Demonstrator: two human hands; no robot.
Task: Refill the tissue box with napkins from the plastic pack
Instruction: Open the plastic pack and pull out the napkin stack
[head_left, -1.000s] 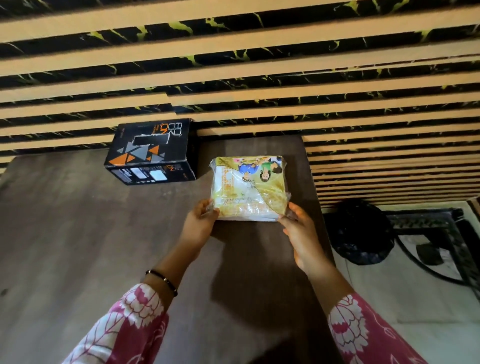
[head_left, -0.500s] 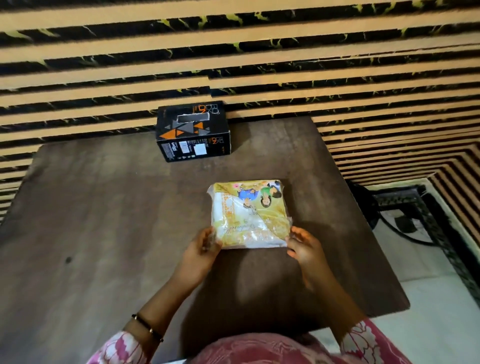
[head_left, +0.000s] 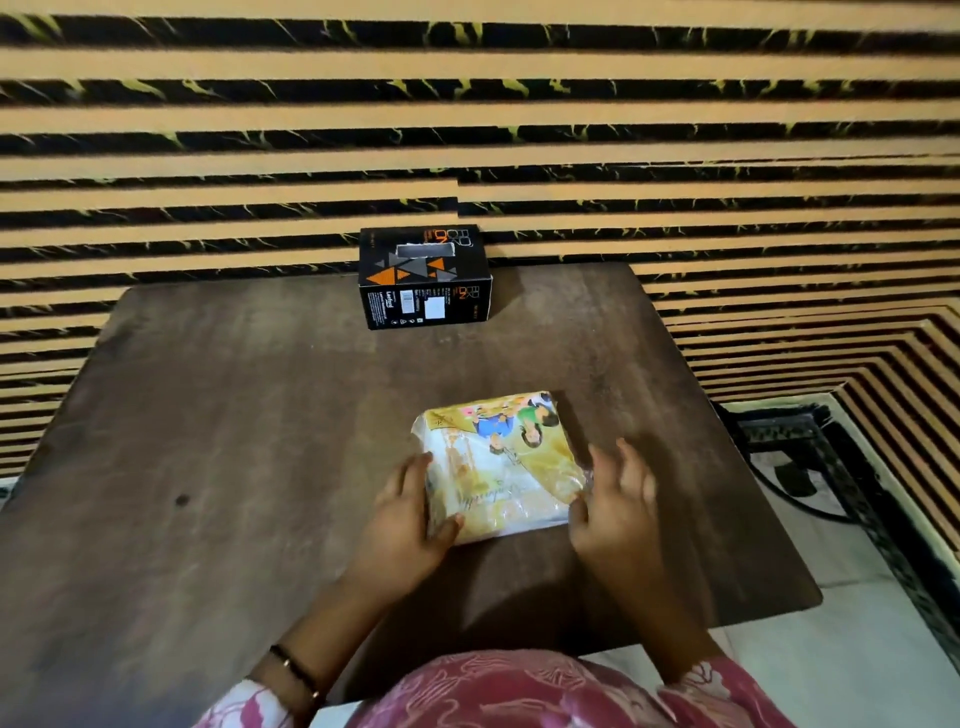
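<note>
A yellow and white plastic pack of napkins (head_left: 501, 462) with cartoon figures lies flat on the dark wooden table (head_left: 234, 441), right of centre. My left hand (head_left: 415, 512) grips its near left corner, thumb on top. My right hand (head_left: 613, 499) is at the pack's right edge with fingers spread and blurred; I cannot tell whether it grips the plastic. A black tissue box (head_left: 423, 275) with orange and grey triangles stands at the table's far edge against the wall, its top slot facing up.
A wall of tan and black horizontal stripes (head_left: 467, 130) runs behind the table. To the right, past the table's edge, lie a pale floor and a dark patterned mat (head_left: 810, 467). A pink floral garment (head_left: 519, 691) fills the bottom of the view.
The view has pulled back and tilted down, so the table shows more fully. The pack has come nearer to me, away from the tissue box. My right hand's fingers have spread.
</note>
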